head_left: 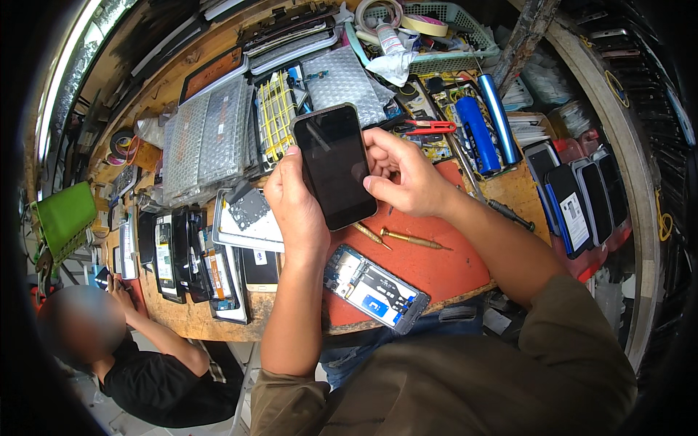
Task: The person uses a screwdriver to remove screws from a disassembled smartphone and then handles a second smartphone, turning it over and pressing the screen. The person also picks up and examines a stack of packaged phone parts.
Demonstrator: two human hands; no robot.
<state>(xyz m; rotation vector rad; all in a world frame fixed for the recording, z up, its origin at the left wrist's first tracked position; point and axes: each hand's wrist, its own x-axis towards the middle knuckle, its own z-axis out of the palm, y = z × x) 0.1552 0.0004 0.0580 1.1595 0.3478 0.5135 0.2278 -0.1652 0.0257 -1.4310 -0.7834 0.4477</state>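
Both hands grasp a dark phone screen (334, 166) above the surface's (429, 269) near edge: left hand (294, 200) cradling, right hand (396, 174) pinching its side. A slip could drop it onto the brass screwdrivers (411, 238), cracking the glass.

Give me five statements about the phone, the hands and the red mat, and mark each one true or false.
1. Both hands hold the dark-screened phone above the red mat. True: the left hand grips its left edge and the right hand its right edge.
2. The phone's screen is lit. False: it is dark.
3. Two brass-coloured screwdrivers lie on the mat. True.
4. The opened phone frame rests in the right hand. False: it lies on the mat near the bench edge.
5. The red-handled cutters lie on the mat. False: they lie beyond it, beside the blue cylinders.
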